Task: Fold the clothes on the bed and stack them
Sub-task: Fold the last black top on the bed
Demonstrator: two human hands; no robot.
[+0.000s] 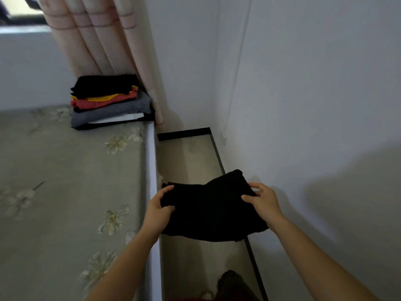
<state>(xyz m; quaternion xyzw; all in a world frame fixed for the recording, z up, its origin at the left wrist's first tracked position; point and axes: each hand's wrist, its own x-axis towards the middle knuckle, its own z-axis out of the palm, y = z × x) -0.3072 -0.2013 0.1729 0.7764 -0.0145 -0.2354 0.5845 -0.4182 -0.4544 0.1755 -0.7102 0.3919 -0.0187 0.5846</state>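
Observation:
A folded black garment [209, 210] hangs in the air over the floor strip beside the bed. My left hand [159, 208] grips its left edge and my right hand [263, 200] grips its right edge. At the far corner of the bed [65, 170] stands a stack of folded clothes [110, 101]: black on top, then yellow, red, grey, white and black layers.
A pink pleated curtain [108, 40] hangs behind the stack. A white wall [303, 105] runs close on the right, with a narrow floor strip [195, 157] between it and the bed's white edge. A dark object [233, 283] lies on the floor near me.

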